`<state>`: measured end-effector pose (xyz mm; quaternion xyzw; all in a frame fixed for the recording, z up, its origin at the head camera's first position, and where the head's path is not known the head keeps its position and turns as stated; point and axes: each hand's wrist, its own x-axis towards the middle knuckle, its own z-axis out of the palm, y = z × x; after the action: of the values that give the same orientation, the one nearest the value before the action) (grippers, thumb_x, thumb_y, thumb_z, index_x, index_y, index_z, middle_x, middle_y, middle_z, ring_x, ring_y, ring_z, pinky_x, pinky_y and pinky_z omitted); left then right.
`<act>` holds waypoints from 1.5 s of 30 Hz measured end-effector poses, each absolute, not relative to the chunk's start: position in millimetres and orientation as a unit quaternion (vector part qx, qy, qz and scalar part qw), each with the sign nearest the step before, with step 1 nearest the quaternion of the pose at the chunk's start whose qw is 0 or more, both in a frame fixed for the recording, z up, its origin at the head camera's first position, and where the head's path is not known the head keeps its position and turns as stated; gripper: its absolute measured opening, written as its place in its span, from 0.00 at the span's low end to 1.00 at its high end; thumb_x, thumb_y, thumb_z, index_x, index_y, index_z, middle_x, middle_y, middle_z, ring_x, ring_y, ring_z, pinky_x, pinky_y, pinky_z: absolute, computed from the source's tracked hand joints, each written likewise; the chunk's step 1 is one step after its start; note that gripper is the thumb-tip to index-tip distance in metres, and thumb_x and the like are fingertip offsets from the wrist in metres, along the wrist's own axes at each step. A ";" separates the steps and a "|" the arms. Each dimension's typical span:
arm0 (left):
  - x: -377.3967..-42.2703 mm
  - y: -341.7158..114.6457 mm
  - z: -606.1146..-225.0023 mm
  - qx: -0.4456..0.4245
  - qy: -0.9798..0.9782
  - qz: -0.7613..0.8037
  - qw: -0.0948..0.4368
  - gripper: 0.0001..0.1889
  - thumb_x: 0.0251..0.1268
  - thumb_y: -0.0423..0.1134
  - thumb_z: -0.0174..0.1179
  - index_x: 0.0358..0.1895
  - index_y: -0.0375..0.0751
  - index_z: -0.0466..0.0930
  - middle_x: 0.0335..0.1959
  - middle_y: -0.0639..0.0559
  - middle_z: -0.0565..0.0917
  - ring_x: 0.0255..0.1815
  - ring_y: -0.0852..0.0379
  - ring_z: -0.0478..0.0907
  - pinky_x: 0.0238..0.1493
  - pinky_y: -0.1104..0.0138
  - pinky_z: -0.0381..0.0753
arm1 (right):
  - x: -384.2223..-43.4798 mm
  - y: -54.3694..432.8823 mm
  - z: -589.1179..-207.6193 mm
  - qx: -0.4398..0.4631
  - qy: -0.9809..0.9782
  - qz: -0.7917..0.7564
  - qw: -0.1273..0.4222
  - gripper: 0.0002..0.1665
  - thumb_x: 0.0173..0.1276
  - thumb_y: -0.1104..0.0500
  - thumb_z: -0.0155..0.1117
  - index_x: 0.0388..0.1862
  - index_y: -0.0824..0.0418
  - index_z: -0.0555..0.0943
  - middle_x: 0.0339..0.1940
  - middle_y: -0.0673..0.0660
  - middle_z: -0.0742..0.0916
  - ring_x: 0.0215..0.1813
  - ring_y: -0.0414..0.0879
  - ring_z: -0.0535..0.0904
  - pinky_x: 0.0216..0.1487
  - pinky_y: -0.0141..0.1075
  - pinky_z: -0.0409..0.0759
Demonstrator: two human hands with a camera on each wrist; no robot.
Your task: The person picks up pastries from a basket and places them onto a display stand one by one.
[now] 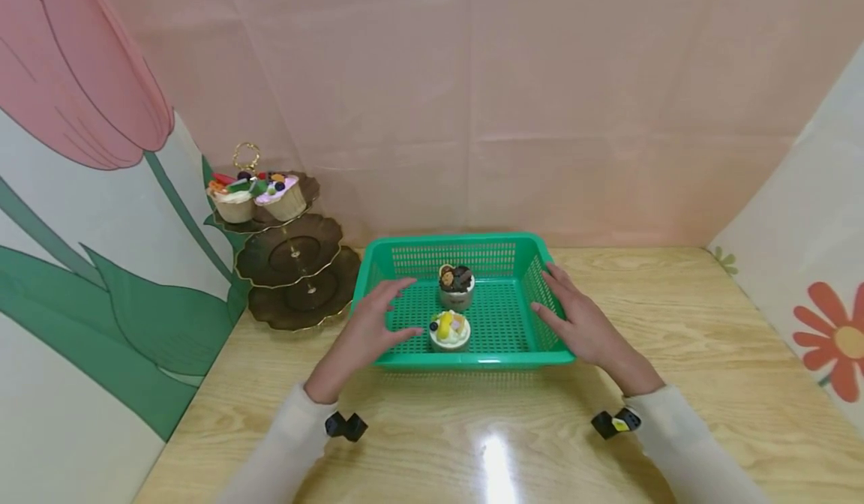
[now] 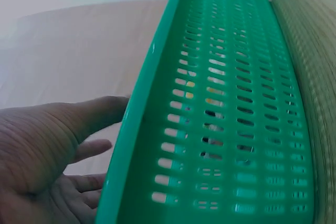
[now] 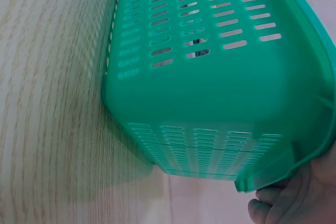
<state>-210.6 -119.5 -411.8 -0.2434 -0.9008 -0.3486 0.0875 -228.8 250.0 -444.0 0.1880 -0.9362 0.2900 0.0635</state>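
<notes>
A green plastic basket (image 1: pixel 466 360) stands on the table. Inside it are a cupcake with dark chocolate topping (image 1: pixel 456 288) and, in front of that, a cupcake with white cream and yellow fruit (image 1: pixel 451 330). My left hand (image 1: pixel 367 328) hovers over the basket's left side, thumb and fingers apart with nothing between them. At the right rim is my right hand (image 1: pixel 583 324), fingers extended along it and thumb over the inside. The left wrist view shows the left hand (image 2: pixel 58 156) beyond the rim; the right wrist view shows the right hand (image 3: pixel 299 198) by the rim, partly hidden.
A brown three-tier stand (image 1: pixel 290 256) with gold edges is left of the basket. Its top tier bears two cupcakes, one white-topped (image 1: pixel 233 202) and one lilac-topped (image 1: pixel 282 196). The wooden table (image 1: pixel 675 324) meets a pink backdrop (image 1: pixel 607 114) behind the basket.
</notes>
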 end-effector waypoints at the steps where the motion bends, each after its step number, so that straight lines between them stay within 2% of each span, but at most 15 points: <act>1: -211.3 -118.1 -412.1 -0.244 -0.904 -0.342 0.080 0.40 0.52 0.41 0.77 0.70 0.45 0.70 0.65 0.44 0.75 0.58 0.46 0.78 0.53 0.54 0.83 | -228.7 249.8 -444.1 0.188 -0.936 0.291 0.062 0.44 0.79 0.42 0.50 0.80 0.67 0.53 0.83 0.64 0.51 0.80 0.67 0.50 0.71 0.66 0.58; 8: -218.3 -109.3 -415.8 -0.259 -0.923 -0.284 0.024 0.40 0.50 0.43 0.78 0.68 0.40 0.71 0.64 0.44 0.75 0.64 0.44 0.74 0.62 0.51 0.77 | -228.1 249.7 -445.1 0.188 -0.936 0.292 0.059 0.44 0.78 0.41 0.50 0.80 0.67 0.53 0.83 0.63 0.51 0.80 0.67 0.51 0.71 0.67 0.58; 18: -224.0 -91.8 -421.1 -0.236 -0.939 -0.245 -0.048 0.45 0.52 0.51 0.76 0.71 0.37 0.68 0.68 0.41 0.73 0.68 0.43 0.72 0.65 0.51 0.75 | -228.5 253.0 -446.7 0.186 -0.936 0.291 0.062 0.44 0.78 0.41 0.50 0.80 0.65 0.53 0.83 0.62 0.51 0.81 0.66 0.49 0.71 0.67 0.57; 29: -229.3 -80.7 -425.3 -0.211 -0.939 -0.259 -0.081 0.44 0.53 0.53 0.75 0.70 0.35 0.68 0.69 0.41 0.74 0.70 0.43 0.70 0.67 0.51 0.73 | -229.8 250.9 -445.7 0.191 -0.936 0.290 0.065 0.44 0.78 0.41 0.50 0.79 0.67 0.53 0.83 0.63 0.52 0.80 0.66 0.50 0.71 0.67 0.58; 45: -234.8 -73.5 -426.3 -0.214 -0.938 -0.250 -0.111 0.42 0.54 0.50 0.75 0.69 0.33 0.69 0.64 0.40 0.77 0.63 0.45 0.75 0.62 0.53 0.76 | -230.4 251.1 -447.5 0.190 -0.935 0.292 0.064 0.44 0.78 0.40 0.49 0.80 0.65 0.53 0.83 0.62 0.51 0.80 0.66 0.49 0.70 0.67 0.57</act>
<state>-234.8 -73.5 -426.3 -0.2140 -0.9377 -0.2504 -0.1108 -230.4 251.1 -447.5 0.1897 -0.9351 0.2925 0.0637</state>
